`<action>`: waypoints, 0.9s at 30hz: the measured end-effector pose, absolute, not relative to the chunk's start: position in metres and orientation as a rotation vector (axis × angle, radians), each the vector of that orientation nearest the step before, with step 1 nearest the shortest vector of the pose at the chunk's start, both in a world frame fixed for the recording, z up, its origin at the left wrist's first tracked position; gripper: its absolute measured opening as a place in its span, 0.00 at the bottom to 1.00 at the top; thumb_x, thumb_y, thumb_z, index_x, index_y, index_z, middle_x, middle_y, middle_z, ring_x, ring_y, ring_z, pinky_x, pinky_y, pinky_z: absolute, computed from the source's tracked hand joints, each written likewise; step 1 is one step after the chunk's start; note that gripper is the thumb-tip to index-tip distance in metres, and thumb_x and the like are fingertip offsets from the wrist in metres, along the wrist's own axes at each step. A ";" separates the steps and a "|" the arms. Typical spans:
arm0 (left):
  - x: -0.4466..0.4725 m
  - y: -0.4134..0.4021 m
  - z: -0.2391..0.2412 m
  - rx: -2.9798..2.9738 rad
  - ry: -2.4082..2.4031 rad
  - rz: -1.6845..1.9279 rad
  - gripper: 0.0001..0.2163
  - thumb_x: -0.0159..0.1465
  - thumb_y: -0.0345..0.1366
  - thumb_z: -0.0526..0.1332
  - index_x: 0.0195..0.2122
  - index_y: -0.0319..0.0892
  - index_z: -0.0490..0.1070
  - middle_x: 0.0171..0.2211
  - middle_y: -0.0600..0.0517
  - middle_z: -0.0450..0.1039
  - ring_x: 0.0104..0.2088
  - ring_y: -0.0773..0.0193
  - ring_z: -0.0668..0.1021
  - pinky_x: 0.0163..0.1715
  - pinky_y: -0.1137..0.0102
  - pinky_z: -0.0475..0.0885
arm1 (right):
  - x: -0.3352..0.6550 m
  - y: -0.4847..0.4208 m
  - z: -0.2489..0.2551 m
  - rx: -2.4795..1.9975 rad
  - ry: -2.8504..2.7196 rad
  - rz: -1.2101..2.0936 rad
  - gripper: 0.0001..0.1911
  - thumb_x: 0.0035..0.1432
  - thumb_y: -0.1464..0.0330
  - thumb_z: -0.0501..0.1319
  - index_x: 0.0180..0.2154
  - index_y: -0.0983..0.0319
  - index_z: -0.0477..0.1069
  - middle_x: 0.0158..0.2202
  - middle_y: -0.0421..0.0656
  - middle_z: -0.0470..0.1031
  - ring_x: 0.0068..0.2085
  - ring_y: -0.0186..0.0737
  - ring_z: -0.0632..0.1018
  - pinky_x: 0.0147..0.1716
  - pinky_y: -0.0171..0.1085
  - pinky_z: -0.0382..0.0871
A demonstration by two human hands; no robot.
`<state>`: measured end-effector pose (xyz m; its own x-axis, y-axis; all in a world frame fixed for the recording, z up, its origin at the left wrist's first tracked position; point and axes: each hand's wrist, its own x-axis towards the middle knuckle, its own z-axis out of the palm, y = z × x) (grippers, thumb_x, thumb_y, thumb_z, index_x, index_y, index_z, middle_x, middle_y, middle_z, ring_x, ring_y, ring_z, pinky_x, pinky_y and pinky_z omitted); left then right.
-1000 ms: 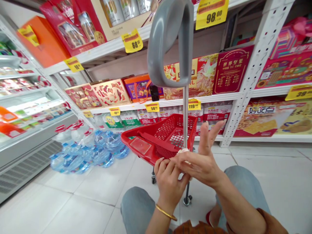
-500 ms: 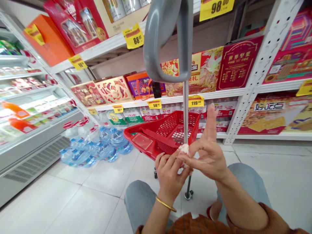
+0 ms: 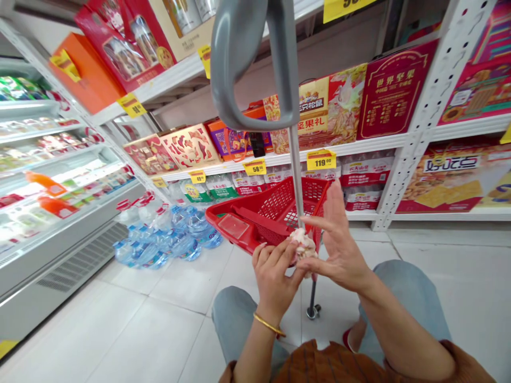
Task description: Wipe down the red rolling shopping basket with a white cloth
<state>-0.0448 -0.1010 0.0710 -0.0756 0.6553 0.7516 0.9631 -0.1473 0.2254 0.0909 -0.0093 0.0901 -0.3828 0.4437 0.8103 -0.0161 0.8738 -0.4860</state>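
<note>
My left hand (image 3: 274, 274) is closed in a pinch on a small crumpled white wad (image 3: 303, 243), perhaps tissue. My right hand (image 3: 338, 246) has its fingers spread and its palm turned toward the wad, touching it from the right. Both hands are in front of my knees in blue jeans. Just beyond them stands a red shopping basket (image 3: 239, 221) on wheels, with its thin metal pole rising to a grey handle (image 3: 247, 64) close to the camera.
White shelves (image 3: 403, 139) ahead hold red gift boxes and yellow price tags. Large water bottles (image 3: 171, 239) lie on the tiled floor at the left. A chilled display case (image 3: 59, 213) runs along the left side.
The wad has come further out between my hands and looks larger. My right hand's fingers have lowered from pointing up. The view has swung slightly left.
</note>
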 end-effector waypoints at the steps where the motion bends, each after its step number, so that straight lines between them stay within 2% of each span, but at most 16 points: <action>1: -0.045 -0.101 0.071 -1.832 -1.748 -1.070 0.14 0.64 0.46 0.60 0.48 0.47 0.72 0.44 0.52 0.78 0.40 0.60 0.75 0.50 0.60 0.60 | 0.091 -0.009 0.087 -0.300 -1.908 0.548 0.40 0.50 0.51 0.65 0.62 0.52 0.56 0.71 0.43 0.31 0.69 0.56 0.42 0.64 0.56 0.51; 4: -0.046 -0.103 0.071 -1.843 -1.785 -1.050 0.15 0.63 0.45 0.62 0.49 0.46 0.72 0.44 0.51 0.78 0.40 0.60 0.75 0.51 0.60 0.60 | 0.091 -0.008 0.070 -0.189 -2.017 0.591 0.48 0.47 0.47 0.65 0.65 0.51 0.49 0.70 0.44 0.25 0.69 0.55 0.38 0.63 0.55 0.53; 6: -0.047 -0.105 0.070 -1.852 -1.830 -1.057 0.16 0.62 0.44 0.62 0.49 0.45 0.71 0.44 0.50 0.78 0.42 0.59 0.75 0.53 0.59 0.60 | 0.088 -0.007 0.052 -0.126 -2.126 0.528 0.50 0.48 0.48 0.65 0.66 0.53 0.46 0.70 0.47 0.30 0.69 0.54 0.39 0.63 0.54 0.53; 8: -0.049 -0.108 0.070 -1.887 -1.861 -1.055 0.18 0.63 0.42 0.61 0.53 0.44 0.68 0.48 0.48 0.76 0.46 0.58 0.75 0.55 0.58 0.59 | 0.085 -0.006 0.034 -0.109 -2.177 0.461 0.49 0.49 0.51 0.65 0.66 0.55 0.46 0.70 0.50 0.40 0.69 0.53 0.39 0.63 0.56 0.53; 10: -0.053 -0.113 0.069 -1.935 -1.878 -1.065 0.20 0.65 0.39 0.58 0.58 0.43 0.63 0.54 0.46 0.72 0.52 0.57 0.73 0.57 0.57 0.58 | 0.082 -0.004 0.019 -0.097 -2.172 0.409 0.42 0.55 0.58 0.65 0.66 0.55 0.48 0.68 0.51 0.48 0.69 0.52 0.43 0.62 0.57 0.53; 13: -0.062 -0.120 0.070 -1.978 -1.924 -1.161 0.20 0.67 0.36 0.54 0.61 0.45 0.58 0.58 0.46 0.68 0.57 0.58 0.70 0.57 0.58 0.62 | 0.082 -0.001 0.008 -0.090 -2.087 0.356 0.31 0.62 0.73 0.59 0.63 0.52 0.54 0.65 0.48 0.59 0.67 0.47 0.54 0.62 0.56 0.56; 16: -0.067 -0.122 0.071 -1.981 -1.936 -1.107 0.21 0.67 0.35 0.54 0.61 0.46 0.57 0.58 0.46 0.67 0.58 0.58 0.69 0.57 0.57 0.63 | 0.086 0.002 0.009 -0.116 -1.950 0.375 0.26 0.62 0.78 0.55 0.60 0.54 0.61 0.59 0.47 0.68 0.64 0.45 0.62 0.60 0.54 0.63; 19: -0.067 -0.119 0.074 -1.930 -1.935 -0.981 0.19 0.67 0.34 0.55 0.59 0.47 0.60 0.57 0.48 0.70 0.57 0.58 0.71 0.57 0.56 0.63 | 0.090 0.007 0.021 -0.196 -1.774 0.406 0.24 0.61 0.77 0.56 0.57 0.55 0.65 0.56 0.48 0.69 0.61 0.46 0.67 0.57 0.52 0.67; 22: -0.061 -0.115 0.082 -1.859 -1.897 -0.858 0.18 0.66 0.33 0.56 0.57 0.47 0.63 0.54 0.48 0.72 0.55 0.59 0.73 0.58 0.55 0.62 | 0.087 0.014 0.044 -0.273 -1.599 0.394 0.24 0.59 0.75 0.59 0.55 0.52 0.67 0.56 0.46 0.69 0.59 0.48 0.69 0.57 0.52 0.67; 27: -0.042 -0.102 0.095 -1.799 -1.800 -0.759 0.17 0.66 0.31 0.55 0.56 0.43 0.65 0.52 0.46 0.74 0.52 0.58 0.75 0.58 0.53 0.61 | 0.065 0.026 0.093 -0.236 -1.490 0.299 0.24 0.59 0.68 0.62 0.57 0.51 0.65 0.62 0.45 0.61 0.62 0.52 0.65 0.60 0.55 0.63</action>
